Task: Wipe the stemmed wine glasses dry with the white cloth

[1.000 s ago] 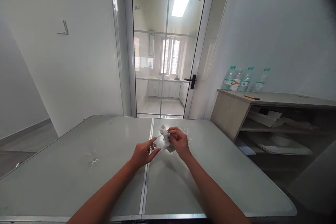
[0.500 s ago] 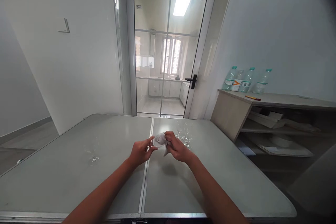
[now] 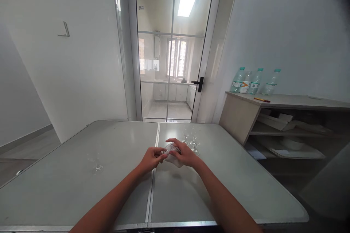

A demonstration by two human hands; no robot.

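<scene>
Above the middle of the table, my left hand (image 3: 152, 158) pinches a small clear stemmed glass (image 3: 167, 151) between thumb and fingers. Most of that glass is hidden by fingers and cloth. My right hand (image 3: 187, 155) grips a white cloth (image 3: 175, 160) wrapped against the glass, its index finger stretched over the top. Just beyond my right hand, several clear stemmed glasses (image 3: 195, 149) stand in a group. Off to the left, another clear stemmed glass (image 3: 98, 168) stands alone.
The grey folding table (image 3: 131, 196) has a metal seam (image 3: 150, 200) down its middle. To the right, a low shelf unit (image 3: 240, 116) carries several plastic bottles (image 3: 254, 83) and a yellow-red pen-like item (image 3: 261, 99). A glass door (image 3: 158, 98) stands behind the table.
The glass has turned in my hands, and the cloth now lies around its outside and hangs lower. My left fingers have closed to a tighter pinch. The view has shifted slightly.
</scene>
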